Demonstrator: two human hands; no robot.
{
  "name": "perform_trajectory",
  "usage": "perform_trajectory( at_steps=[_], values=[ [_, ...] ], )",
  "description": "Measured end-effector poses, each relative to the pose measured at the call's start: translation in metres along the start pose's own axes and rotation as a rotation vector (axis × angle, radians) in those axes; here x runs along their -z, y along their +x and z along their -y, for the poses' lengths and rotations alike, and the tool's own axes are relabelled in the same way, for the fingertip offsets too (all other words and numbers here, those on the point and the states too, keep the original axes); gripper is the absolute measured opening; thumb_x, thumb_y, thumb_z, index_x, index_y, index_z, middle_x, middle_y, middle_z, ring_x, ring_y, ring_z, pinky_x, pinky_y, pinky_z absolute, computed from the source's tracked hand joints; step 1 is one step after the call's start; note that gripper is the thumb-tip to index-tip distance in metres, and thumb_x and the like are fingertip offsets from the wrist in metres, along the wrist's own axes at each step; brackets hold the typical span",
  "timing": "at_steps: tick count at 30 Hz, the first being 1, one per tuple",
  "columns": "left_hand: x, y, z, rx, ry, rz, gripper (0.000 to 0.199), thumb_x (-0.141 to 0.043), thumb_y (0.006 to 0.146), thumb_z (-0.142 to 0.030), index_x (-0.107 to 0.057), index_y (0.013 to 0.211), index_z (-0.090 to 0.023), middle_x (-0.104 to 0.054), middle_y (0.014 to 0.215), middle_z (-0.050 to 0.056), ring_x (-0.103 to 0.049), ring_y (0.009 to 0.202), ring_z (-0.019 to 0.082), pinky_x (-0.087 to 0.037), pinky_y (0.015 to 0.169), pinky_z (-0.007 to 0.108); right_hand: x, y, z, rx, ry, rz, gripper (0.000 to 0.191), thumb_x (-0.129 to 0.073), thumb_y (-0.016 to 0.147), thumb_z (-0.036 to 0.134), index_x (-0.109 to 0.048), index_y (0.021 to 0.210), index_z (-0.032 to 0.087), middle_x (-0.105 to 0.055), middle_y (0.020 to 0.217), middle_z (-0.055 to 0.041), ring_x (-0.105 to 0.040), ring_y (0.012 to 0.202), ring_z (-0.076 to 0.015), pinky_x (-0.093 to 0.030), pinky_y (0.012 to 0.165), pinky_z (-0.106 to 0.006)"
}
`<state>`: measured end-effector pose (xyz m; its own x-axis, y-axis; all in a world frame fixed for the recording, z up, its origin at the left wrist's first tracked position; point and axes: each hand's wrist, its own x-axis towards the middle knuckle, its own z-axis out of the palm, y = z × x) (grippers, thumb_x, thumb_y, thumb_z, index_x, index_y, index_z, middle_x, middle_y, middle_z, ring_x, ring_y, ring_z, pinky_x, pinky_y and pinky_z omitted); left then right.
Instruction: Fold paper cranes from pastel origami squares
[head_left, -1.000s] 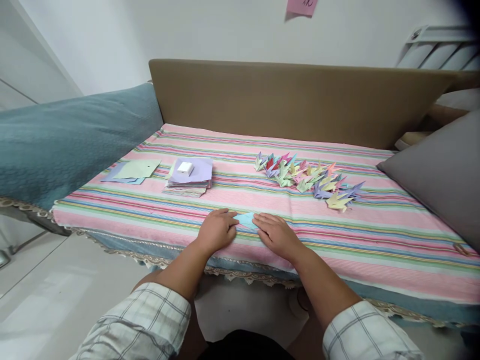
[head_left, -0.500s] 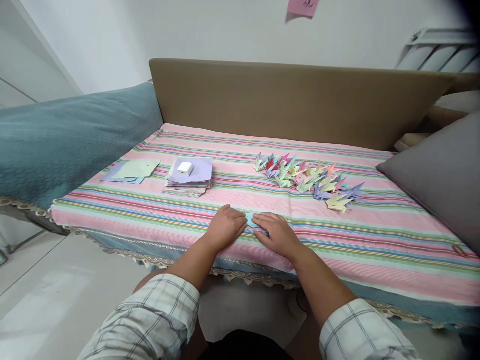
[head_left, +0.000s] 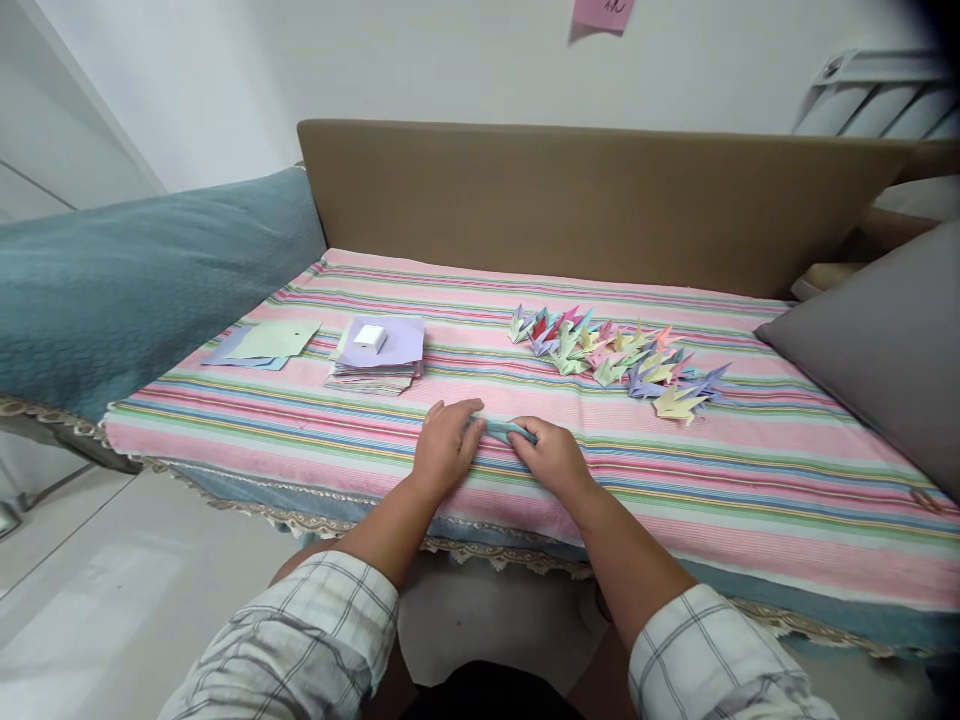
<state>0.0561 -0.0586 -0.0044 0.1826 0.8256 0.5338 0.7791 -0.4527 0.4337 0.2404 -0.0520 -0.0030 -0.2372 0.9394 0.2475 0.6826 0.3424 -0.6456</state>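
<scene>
Between my hands is a folded piece of light blue paper [head_left: 498, 430], narrow and slanting slightly above the striped cloth. My right hand [head_left: 551, 455] pinches its right end between thumb and fingers. At the other end, my left hand [head_left: 448, 445] has its thumb and fingers closed about the paper's left tip, which the fingers partly cover. Beyond my right hand lie several folded paper cranes [head_left: 607, 355] in purple, green, yellow, pink and red, grouped in slanting rows.
A stack of square paper [head_left: 379, 370] carries a small white box [head_left: 370, 339]. Left of it lie loose green and blue sheets [head_left: 274, 340]. A brown backrest [head_left: 600, 205] stands behind, a grey pillow [head_left: 885, 350] at right, a blue covered armrest [head_left: 165, 260] at left.
The blue paper, pressed flat on the cloth under my fingers before, is now raised and seen as a narrow strip. My right hand has gone from flat fingers to a pinch.
</scene>
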Motion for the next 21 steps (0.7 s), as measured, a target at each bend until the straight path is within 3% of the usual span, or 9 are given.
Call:
perform_trajectory(
  at_steps=[2, 5, 9, 12, 18, 21],
  values=[
    [0.002, 0.0, -0.001, 0.034, -0.006, -0.069, 0.03, -0.043, 0.09, -0.03, -0.053, 0.116, -0.02, -0.061, 0.121, 0.008, -0.055, 0.111, 0.019, -0.033, 0.103, 0.043, 0.005, 0.005, 0.0, -0.116, 0.156, 0.058, 0.022, -0.053, 0.079, 0.032, -0.067, 0.093, 0.021, -0.069, 0.083, 0.0, -0.061, 0.074, -0.0167, -0.042, 0.065, -0.024],
    [0.005, 0.001, -0.004, -0.002, 0.034, -0.068, 0.027, -0.043, 0.089, -0.026, -0.056, 0.112, -0.022, -0.061, 0.122, 0.007, -0.054, 0.112, 0.02, -0.031, 0.104, 0.045, 0.009, 0.014, -0.005, -0.185, 0.293, 0.159, 0.024, -0.055, 0.074, 0.034, -0.067, 0.087, 0.018, -0.065, 0.074, 0.0019, -0.056, 0.063, -0.0127, -0.039, 0.057, -0.021],
    [0.006, -0.003, -0.009, -0.229, 0.112, 0.072, 0.022, -0.046, 0.088, -0.025, -0.065, 0.1, -0.024, -0.066, 0.114, 0.004, -0.056, 0.11, 0.02, -0.025, 0.108, 0.049, 0.01, 0.025, -0.011, -0.208, 0.316, 0.304, 0.022, -0.056, 0.071, 0.035, -0.063, 0.075, 0.016, -0.046, 0.051, 0.0069, -0.039, 0.045, -0.0075, -0.028, 0.045, -0.02],
    [0.003, -0.009, -0.01, -0.356, 0.155, 0.187, 0.025, -0.046, 0.089, -0.027, -0.064, 0.106, -0.023, -0.064, 0.117, 0.005, -0.052, 0.117, 0.021, -0.026, 0.108, 0.049, 0.01, 0.03, -0.014, -0.239, 0.36, 0.363, 0.021, -0.055, 0.07, 0.034, -0.062, 0.078, 0.016, -0.043, 0.048, 0.0083, -0.035, 0.042, -0.0062, -0.025, 0.043, -0.019],
    [-0.005, -0.021, -0.005, -0.386, 0.245, 0.398, 0.057, -0.052, 0.085, -0.047, -0.043, 0.133, -0.018, -0.044, 0.14, 0.013, -0.036, 0.132, 0.028, -0.027, 0.108, 0.049, 0.009, 0.036, -0.018, -0.285, 0.262, 0.378, 0.02, -0.055, 0.07, 0.033, -0.062, 0.077, 0.016, -0.051, 0.048, 0.0058, -0.04, 0.04, -0.0071, -0.026, 0.042, -0.019],
    [-0.007, -0.023, -0.003, -0.386, 0.279, 0.429, 0.066, -0.051, 0.083, -0.054, -0.038, 0.137, -0.018, -0.037, 0.144, 0.014, -0.032, 0.134, 0.028, -0.025, 0.108, 0.049, 0.01, 0.036, -0.017, -0.315, 0.252, 0.367, 0.02, -0.054, 0.073, 0.035, -0.062, 0.077, 0.016, -0.051, 0.046, 0.0054, -0.043, 0.04, -0.0078, -0.029, 0.042, -0.019]
  ],
)
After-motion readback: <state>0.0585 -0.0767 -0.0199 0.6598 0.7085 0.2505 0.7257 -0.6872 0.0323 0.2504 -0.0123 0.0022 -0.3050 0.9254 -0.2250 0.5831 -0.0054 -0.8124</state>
